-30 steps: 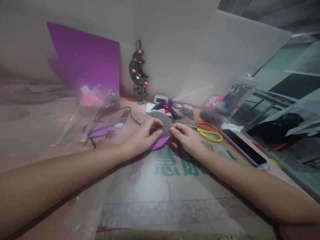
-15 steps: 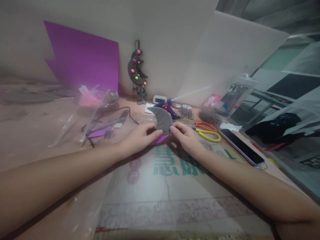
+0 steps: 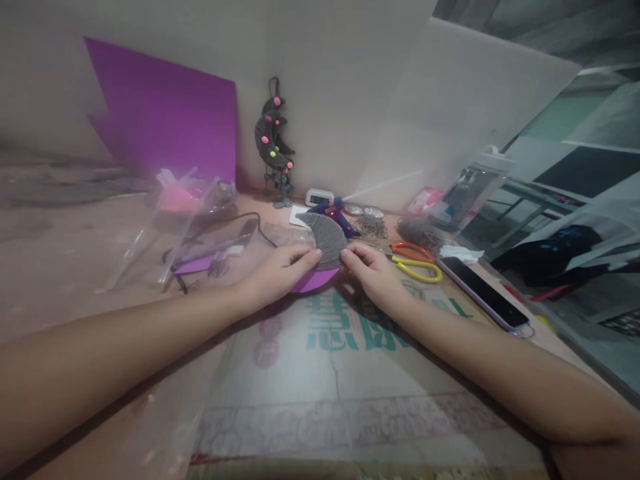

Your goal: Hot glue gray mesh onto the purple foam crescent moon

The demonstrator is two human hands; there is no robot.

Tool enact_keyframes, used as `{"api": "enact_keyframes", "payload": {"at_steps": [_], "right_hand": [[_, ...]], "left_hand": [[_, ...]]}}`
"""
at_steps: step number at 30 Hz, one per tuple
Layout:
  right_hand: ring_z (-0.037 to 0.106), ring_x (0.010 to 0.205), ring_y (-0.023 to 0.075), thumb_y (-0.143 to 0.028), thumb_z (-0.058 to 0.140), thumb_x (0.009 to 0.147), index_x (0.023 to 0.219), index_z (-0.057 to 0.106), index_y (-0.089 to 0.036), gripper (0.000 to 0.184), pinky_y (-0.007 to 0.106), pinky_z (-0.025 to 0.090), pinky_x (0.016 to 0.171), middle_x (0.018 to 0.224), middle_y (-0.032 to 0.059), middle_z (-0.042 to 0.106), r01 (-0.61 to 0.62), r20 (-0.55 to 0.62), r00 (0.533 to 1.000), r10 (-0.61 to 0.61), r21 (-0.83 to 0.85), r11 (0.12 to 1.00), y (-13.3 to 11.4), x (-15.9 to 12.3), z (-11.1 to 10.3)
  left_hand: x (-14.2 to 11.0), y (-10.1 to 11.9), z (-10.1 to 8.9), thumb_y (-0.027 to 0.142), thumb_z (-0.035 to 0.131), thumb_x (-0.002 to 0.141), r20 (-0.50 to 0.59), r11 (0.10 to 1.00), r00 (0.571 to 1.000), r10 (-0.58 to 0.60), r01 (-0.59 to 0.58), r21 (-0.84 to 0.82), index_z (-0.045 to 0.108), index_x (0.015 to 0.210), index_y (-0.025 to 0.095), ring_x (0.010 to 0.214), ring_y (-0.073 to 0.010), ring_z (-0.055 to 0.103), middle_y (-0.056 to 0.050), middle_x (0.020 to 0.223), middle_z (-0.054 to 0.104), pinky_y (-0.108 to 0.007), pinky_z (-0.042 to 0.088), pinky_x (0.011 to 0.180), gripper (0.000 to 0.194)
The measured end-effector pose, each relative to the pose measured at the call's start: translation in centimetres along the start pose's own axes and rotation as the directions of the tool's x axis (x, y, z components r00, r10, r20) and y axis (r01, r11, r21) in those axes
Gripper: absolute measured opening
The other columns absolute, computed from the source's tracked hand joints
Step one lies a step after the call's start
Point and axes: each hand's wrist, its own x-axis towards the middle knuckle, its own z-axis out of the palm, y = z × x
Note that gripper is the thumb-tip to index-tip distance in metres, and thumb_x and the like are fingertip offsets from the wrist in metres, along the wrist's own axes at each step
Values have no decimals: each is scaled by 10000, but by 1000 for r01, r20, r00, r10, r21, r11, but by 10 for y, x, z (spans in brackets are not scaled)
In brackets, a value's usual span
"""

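Observation:
Between my hands is a crescent moon wrapped in grey yarn [image 3: 330,241], held above the cardboard [image 3: 295,400]. Its wrapped upper part curves to a point at the upper left, while the lower part is bare purple [image 3: 316,281]. My left hand [image 3: 287,270] pinches the moon's left side, thumb on top. On the right edge, my right hand [image 3: 367,267] grips it between thumb and fingers. Where the yarn's loose end runs, I cannot tell. Just beyond the moon lies a blue glue gun [image 3: 337,215].
Orange-and-yellow-handled scissors [image 3: 417,270] and a phone [image 3: 483,293] lie to the right, near a grey yarn ball [image 3: 419,233]. A finished moon hanging [image 3: 267,140] is against the wall, beside a purple sheet [image 3: 175,120]. Clear glue sticks [image 3: 187,237] and purple scraps [image 3: 196,264] lie left.
The moon has shifted slightly, and more of its purple lower part shows below the yarn. My left thumb has slid a little back along it. Both hands keep their hold.

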Motion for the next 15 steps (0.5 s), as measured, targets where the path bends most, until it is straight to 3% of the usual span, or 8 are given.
{"api": "enact_keyframes", "payload": {"at_steps": [15], "right_hand": [[427, 576, 114, -490, 507, 856, 690, 498, -196, 337, 233, 359, 552, 627, -29, 465, 2, 9, 1000, -2, -42, 999, 0, 1, 0]], "left_hand": [[1, -3, -1, 377, 463, 883, -29, 996, 999, 24, -21, 88, 526, 710, 173, 670, -138, 454, 16, 687, 484, -264, 339, 605, 275]]}}
